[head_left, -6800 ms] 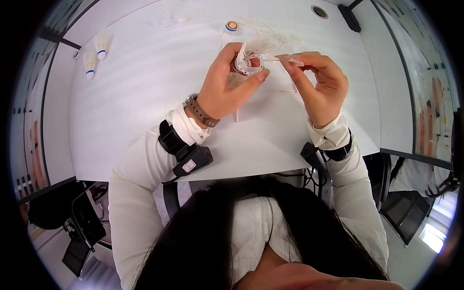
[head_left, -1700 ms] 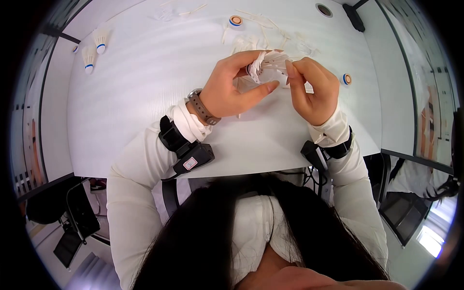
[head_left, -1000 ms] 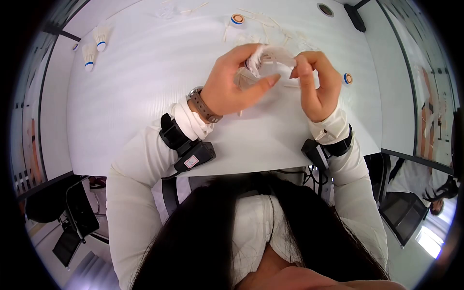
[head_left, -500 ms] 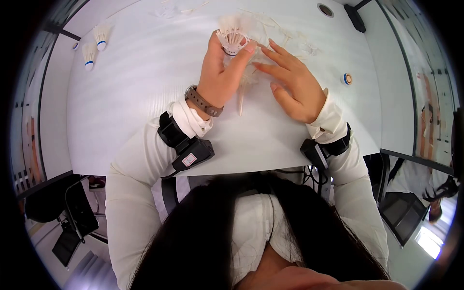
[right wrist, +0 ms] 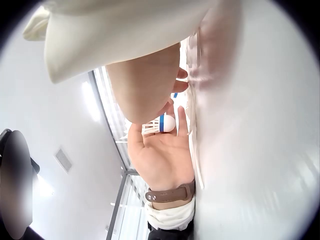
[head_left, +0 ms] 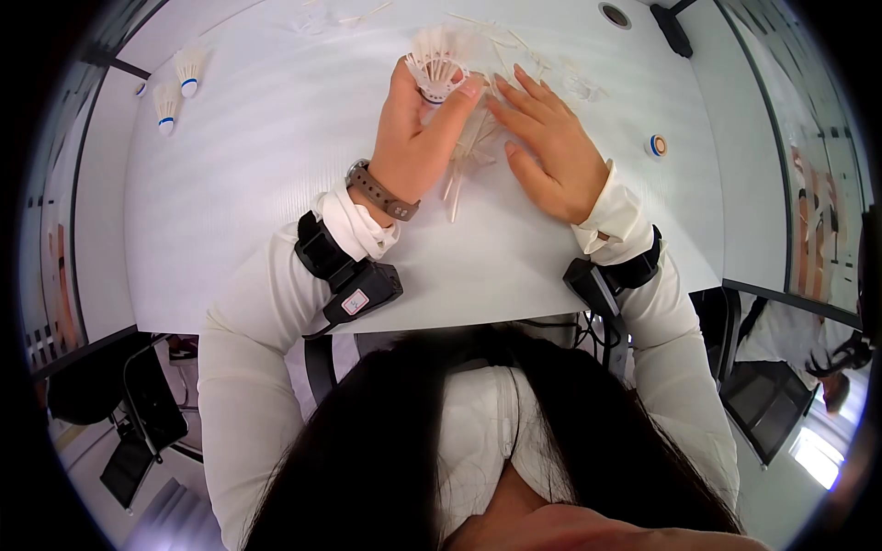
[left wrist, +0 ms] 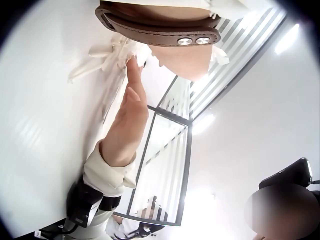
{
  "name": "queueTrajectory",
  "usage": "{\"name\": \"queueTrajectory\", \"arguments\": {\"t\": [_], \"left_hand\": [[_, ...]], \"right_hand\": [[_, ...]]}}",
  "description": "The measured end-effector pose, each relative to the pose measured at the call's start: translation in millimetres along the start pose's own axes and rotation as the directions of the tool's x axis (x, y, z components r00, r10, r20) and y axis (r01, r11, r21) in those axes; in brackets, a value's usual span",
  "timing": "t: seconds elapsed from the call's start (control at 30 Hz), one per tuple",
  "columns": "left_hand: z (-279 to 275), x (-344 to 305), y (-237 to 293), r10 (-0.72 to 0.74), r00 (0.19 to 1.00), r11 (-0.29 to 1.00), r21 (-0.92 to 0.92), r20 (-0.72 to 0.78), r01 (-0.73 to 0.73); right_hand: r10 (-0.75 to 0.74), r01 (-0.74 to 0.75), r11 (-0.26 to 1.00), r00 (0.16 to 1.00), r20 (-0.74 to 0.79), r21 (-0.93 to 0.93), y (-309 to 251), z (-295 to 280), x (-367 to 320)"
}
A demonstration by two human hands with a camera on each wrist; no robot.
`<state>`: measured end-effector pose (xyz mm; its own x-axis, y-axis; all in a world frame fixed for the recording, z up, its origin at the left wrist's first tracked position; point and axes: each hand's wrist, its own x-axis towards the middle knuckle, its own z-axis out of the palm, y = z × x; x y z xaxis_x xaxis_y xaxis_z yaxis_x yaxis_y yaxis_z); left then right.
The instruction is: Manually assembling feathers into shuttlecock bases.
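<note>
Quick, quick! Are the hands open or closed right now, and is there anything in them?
Left hand: closed around a shuttlecock.
Right hand: open, fingers spread; I see nothing held in it.

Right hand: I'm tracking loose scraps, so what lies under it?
Around the right hand the white table shows, with pale feather shafts to its left; whatever its palm covers cannot be seen.

One feather shuttlecock [head_left: 439, 69] is held in the left fingers [head_left: 454, 108], two standing shuttlecocks [head_left: 166, 110] are seen left of them, one loose base [head_left: 656, 146] right of the right fingers [head_left: 531, 108]; nearby quills [head_left: 472, 147] cannot be counted
</note>
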<state>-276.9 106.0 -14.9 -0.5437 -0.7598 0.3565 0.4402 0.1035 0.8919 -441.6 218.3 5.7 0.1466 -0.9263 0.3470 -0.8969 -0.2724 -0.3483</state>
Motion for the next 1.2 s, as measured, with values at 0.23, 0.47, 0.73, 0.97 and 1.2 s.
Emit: {"name": "queueTrajectory", "arguments": {"t": [0.23, 0.47, 0.73, 0.97, 1.2], "left_hand": [[-4, 0, -3, 0.025, 1.0, 0.998, 0.065, 0.0, -0.025], [-2, 0, 0, 0.033, 0.999, 0.998, 0.063, -0.015, -0.032], [-3, 0, -1, 0.074, 0.997, 0.994, 0.087, -0.033, -0.071], [-5, 0, -3, 0.066, 0.997, 0.993, 0.101, -0.027, -0.063], [-6, 0, -5, 0.079, 0.996, 0.993, 0.089, -0.029, -0.076]], "right_hand": [[0.027, -0.023, 0.999, 0.994, -0.104, 0.04, 6, 2, -2], [0.082, -0.089, 0.995, 0.988, -0.133, -0.044, 0, 0, -2], [0.001, -0.018, 0.994, 0.987, -0.16, -0.108, -7, -9, 1], [-0.129, 0.124, 0.985, 0.991, 0.03, 0.121, -10, -21, 5], [-0.165, 0.152, 0.975, 0.984, 0.072, 0.164, -12, -18, 5]]}}
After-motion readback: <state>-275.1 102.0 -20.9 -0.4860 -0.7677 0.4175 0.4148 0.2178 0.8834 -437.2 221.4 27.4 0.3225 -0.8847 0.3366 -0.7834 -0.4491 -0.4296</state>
